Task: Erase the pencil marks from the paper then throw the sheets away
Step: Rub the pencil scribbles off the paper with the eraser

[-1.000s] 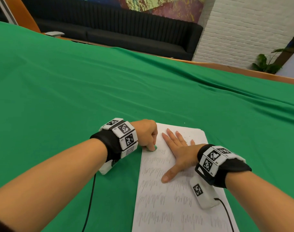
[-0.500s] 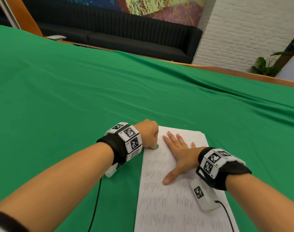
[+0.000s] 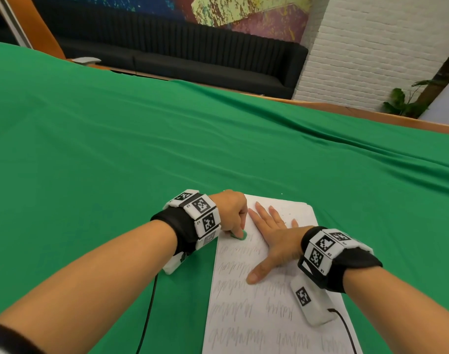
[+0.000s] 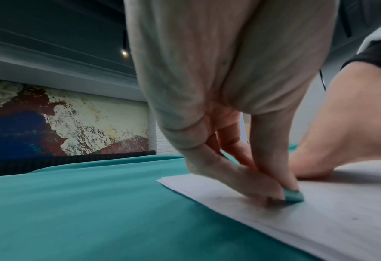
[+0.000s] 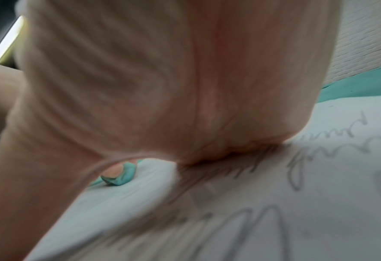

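Pencil marks [image 3: 233, 267], grey zigzag scribbles in rows, cover most of the white sheet of paper [image 3: 274, 325] lying on the green cloth-covered table [image 3: 116, 162] close to the person; only the far strip of the sheet looks clean, so by my reading the erasing is at an early stage and the throwing away is far off; the left hand [image 3: 231, 213] pinches a small teal rubber eraser [image 4: 293, 195] between thumb and curled fingertips and presses it onto the paper near the sheet's left edge; the right hand [image 3: 272, 241] lies flat with its fingers spread, palm down on the paper just beside the eraser, thumb stretched toward the person; that flat hand is what makes the step go well, since a thin sheet on soft cloth is likely to crease or slide under rubbing; short strokes directed away from the pinning hand, with moderate pressure, should lift the graphite without tearing; working so near the edge risks folding the sheet, so strokes there are better run outward off the paper; whether more sheets lie beneath I cannot tell for sure, though the left wrist view hints at a layered corner.
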